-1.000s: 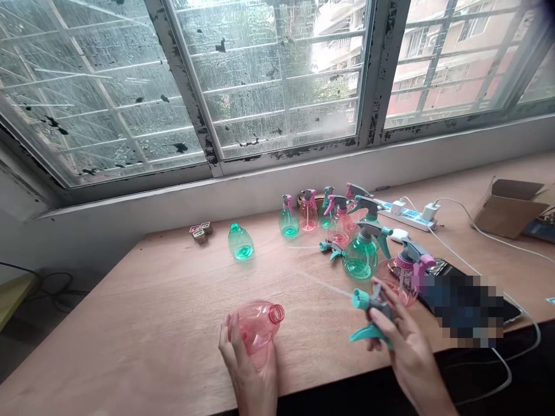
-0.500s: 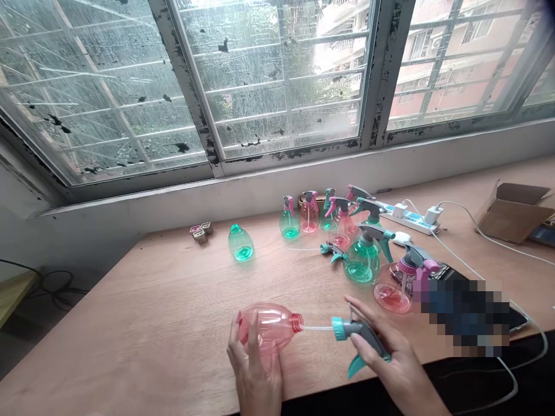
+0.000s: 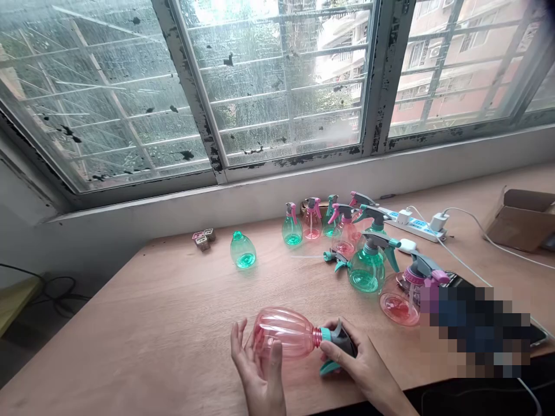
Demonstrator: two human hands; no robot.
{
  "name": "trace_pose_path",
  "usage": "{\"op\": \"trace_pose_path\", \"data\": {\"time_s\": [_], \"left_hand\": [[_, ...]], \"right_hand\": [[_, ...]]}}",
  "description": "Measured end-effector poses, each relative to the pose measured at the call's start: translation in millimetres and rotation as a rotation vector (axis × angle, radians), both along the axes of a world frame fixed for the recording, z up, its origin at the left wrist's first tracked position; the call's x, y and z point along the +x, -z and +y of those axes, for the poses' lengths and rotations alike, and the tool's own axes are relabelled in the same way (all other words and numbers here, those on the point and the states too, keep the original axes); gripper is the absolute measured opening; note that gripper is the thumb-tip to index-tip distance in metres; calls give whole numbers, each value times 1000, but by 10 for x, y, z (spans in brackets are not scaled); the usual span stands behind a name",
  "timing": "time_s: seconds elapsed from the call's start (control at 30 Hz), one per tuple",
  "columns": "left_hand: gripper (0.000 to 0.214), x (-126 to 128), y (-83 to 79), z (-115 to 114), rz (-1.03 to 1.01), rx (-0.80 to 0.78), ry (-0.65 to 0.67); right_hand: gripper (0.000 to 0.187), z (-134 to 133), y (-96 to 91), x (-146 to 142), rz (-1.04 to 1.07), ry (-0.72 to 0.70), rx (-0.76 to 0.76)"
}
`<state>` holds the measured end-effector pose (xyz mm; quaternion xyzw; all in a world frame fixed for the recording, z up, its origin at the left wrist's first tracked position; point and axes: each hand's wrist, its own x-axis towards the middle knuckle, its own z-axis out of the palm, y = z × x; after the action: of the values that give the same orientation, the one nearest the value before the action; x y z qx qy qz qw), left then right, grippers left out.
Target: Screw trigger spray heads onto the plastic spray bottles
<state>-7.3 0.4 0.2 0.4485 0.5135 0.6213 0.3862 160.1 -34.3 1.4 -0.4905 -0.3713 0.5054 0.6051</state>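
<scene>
A clear pink bottle [image 3: 288, 332] lies on its side just above the table, its neck pointing right. My left hand [image 3: 262, 370] cups its base loosely, thumb in front and fingers round the left end. In my right hand [image 3: 359, 361] is a grey and turquoise spray head [image 3: 342, 341], gripped with the thumb near its collar. The turquoise collar meets the bottle's neck; whether the threads engage cannot be seen. Farther back stands an open green bottle [image 3: 243, 252] without a spray head.
Several assembled spray bottles, including a green one [image 3: 366, 271] and a pink one [image 3: 401, 303], stand at the right. A loose spray head [image 3: 336, 260] lies beside them. Behind are a power strip [image 3: 411, 224] and cardboard box [image 3: 522, 216]; small blocks [image 3: 203, 238] sit at back left.
The spray head has moved left up to the bottle's neck, and its tube is now inside the bottle. My left hand's fingers have loosened and shifted toward the base.
</scene>
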Motion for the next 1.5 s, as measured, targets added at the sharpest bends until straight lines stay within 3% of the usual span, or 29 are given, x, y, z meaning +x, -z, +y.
{"op": "trace_pose_path", "data": {"time_s": [0.13,0.33,0.5,0.63,0.73,1.03,1.17,1.37,1.5], "left_hand": [[76,48,42,78,-80,-72,3],[68,15,160,73,63,-20,114],[69,64,132,-8,-32,4,211],[80,69,84,-24,-115,-63,117],[81,50,69,8,-151,-123,116],[72,47,119,21,-65,-35,172],[84,32,123,-19,17,-56,204],[79,26,56,-32,-78,-99,84],[77,45,48,-7,-66,-64,146]], "right_hand": [[44,1,26,18,69,31,16],[50,2,52,58,36,125,13],[45,1,101,66,38,240,-1],[38,-30,105,42,-16,122,64],[35,-42,81,32,-63,48,86],[42,-10,87,120,100,59,55],[40,-36,93,95,81,50,70],[39,-59,58,9,36,17,53],[44,-33,72,50,72,49,14]]}}
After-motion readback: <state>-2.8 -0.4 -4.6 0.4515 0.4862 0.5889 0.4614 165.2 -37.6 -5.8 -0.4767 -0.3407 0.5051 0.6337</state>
